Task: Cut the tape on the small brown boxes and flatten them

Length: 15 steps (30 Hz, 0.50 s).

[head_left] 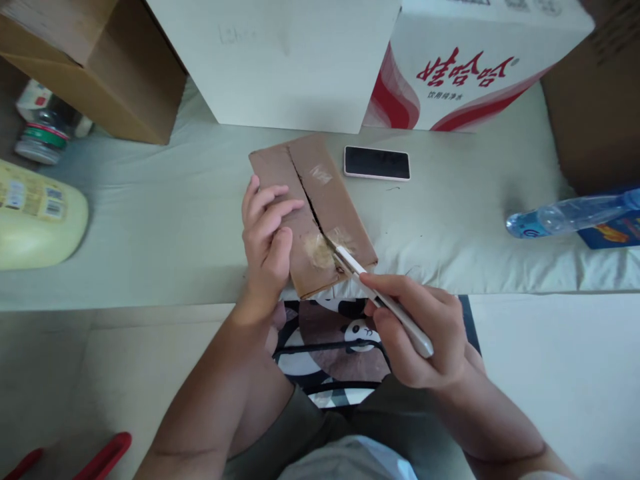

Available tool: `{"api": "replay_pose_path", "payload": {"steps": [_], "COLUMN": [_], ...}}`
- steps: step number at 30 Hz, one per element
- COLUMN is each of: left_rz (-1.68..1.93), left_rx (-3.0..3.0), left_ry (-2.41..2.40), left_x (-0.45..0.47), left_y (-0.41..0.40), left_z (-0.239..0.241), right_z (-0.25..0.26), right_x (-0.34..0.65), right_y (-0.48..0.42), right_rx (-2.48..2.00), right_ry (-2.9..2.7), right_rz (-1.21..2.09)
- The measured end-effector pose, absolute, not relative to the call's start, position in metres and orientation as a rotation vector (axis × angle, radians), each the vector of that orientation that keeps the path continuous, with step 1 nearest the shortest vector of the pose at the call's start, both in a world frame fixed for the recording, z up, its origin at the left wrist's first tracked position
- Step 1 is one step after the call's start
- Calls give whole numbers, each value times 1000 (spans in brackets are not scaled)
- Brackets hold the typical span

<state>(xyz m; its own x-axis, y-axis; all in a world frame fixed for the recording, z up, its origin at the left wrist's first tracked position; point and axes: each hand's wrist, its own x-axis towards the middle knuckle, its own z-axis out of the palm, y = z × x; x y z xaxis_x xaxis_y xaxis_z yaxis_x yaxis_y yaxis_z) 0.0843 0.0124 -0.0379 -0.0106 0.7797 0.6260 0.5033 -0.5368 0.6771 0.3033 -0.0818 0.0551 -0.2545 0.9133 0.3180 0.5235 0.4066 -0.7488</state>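
Observation:
A flat brown cardboard box (343, 193) lies at an angle near the front edge of the covered surface. A dark slit runs along its top, with clear tape patches (317, 250) beside the near end. My left hand (267, 233) rests at the box's left side, its fingers spread over the top face. In my right hand (425, 327) is a white utility knife (393, 307), gripped by its handle. Its tip meets the slit by the tape at the near end; how deep the blade sits cannot be seen.
A phone (377, 163) lies right of the cardboard box. Behind stand a white box (290, 67) and a red-and-white carton (465, 73). A plastic bottle (565, 217) is at the right; a yellow jug (40, 220) and an open carton (135, 80) are at the left.

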Motion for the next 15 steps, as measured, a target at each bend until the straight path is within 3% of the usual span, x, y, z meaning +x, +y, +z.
{"api": "replay_pose_path", "payload": {"steps": [15], "left_rz": [1533], "left_rx": [1981], "left_ry": [1370], "left_x": [84], "left_y": [14], "left_z": [-39], "right_z": [48], "right_x": [312], "right_y": [-87], "right_rx": [-1221], "right_ry": [-1694], "right_rz": [726]}}
